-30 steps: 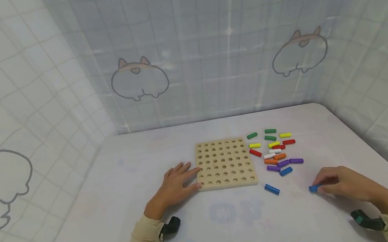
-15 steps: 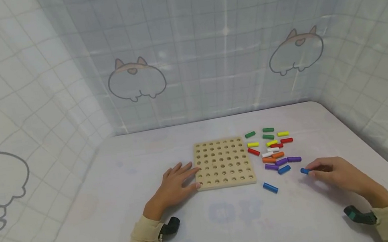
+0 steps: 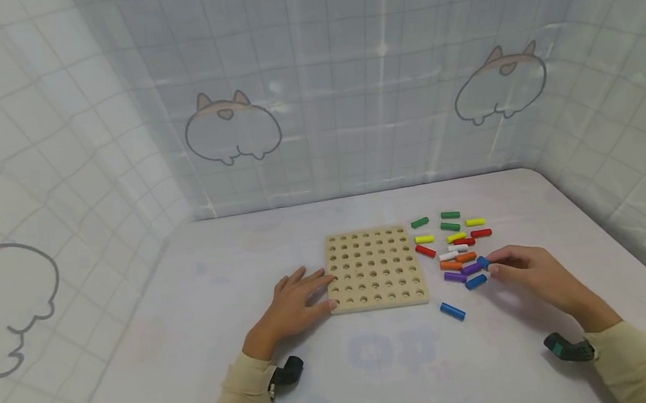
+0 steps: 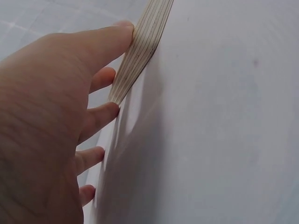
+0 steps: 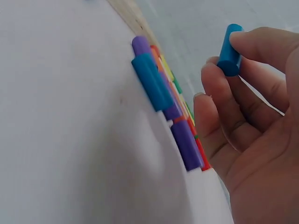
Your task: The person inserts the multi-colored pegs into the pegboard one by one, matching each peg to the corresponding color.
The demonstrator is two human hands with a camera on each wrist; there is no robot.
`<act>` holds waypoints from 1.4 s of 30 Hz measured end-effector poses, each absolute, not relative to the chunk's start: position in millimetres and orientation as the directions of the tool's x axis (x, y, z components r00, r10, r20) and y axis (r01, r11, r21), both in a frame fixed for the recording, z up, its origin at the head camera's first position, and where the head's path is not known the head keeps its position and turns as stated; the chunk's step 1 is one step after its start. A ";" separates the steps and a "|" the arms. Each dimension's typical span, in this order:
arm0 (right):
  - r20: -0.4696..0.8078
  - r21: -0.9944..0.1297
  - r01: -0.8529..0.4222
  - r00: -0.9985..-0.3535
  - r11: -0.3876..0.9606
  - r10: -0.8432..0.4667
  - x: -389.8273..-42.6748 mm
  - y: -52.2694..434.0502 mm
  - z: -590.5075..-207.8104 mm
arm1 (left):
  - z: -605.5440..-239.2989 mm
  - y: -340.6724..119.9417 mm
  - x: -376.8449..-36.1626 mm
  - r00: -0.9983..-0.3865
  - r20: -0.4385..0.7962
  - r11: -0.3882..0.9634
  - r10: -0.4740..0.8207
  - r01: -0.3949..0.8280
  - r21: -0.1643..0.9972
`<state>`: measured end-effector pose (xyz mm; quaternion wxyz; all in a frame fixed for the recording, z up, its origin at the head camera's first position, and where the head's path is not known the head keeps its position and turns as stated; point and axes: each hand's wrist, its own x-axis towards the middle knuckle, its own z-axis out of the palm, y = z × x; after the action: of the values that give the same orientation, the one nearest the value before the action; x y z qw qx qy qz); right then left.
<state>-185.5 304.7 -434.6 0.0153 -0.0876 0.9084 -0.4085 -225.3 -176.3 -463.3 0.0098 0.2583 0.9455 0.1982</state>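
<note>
A pale wooden board [image 3: 375, 269] with rows of round holes lies flat on the table. My left hand [image 3: 296, 305] rests at its left side, fingers spread, with thumb and index finger touching the edge; the left wrist view shows the thumb against the board's layered side. Between thumb and fingers, my right hand [image 3: 534, 273] pinches a blue peg [image 5: 231, 50], held above the table beside the pile of pegs. Below it lie another blue peg [image 3: 476, 282] and several purple pegs [image 3: 455, 276], one partly hidden from the head view. A separate blue peg [image 3: 453, 311] lies nearer the front.
Right of the board lie loose green pegs [image 3: 450, 215], yellow pegs [image 3: 475, 222], red pegs [image 3: 481, 233], white pegs [image 3: 448, 256] and orange pegs [image 3: 450, 266], several touching. The white table [image 3: 232, 246] meets a grid-patterned curtain [image 3: 334, 92] at the back.
My right hand has carried the blue peg up from the right side of the table, leftward and away from me, to the purple pegs. The left hand keeps its place.
</note>
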 end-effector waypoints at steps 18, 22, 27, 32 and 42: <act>0.060 -0.839 -0.119 -0.990 0.531 -0.127 -227.4 277.9 -426.9 | -463.2 -165.4 -224.5 -0.884 0.129 0.776 0.449 0.458 0.434; 0.076 -0.851 -0.123 -0.991 0.510 -0.112 -236.2 274.6 -426.9 | -462.3 -165.9 -223.9 -0.882 0.115 0.771 0.457 0.457 0.444; 0.075 -0.865 -0.114 -0.992 0.488 -0.099 -248.4 272.6 -429.7 | -463.6 -165.4 -226.1 -0.875 0.105 0.762 0.473 0.466 0.449; 0.083 -0.884 -0.126 -0.990 0.451 -0.114 -259.5 267.1 -429.2 | -467.4 -163.7 -227.7 -0.872 0.108 0.759 0.477 0.470 0.450; 0.031 -0.928 -0.084 -0.988 0.362 -0.149 -279.6 251.9 -430.5 | -466.5 -165.5 -226.5 -0.872 0.104 0.772 0.479 0.475 0.423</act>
<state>-279.6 251.9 -430.5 0.0293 -0.0707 0.8248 -0.5603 -226.5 -165.5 -466.5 0.0048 0.2534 0.9411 0.2237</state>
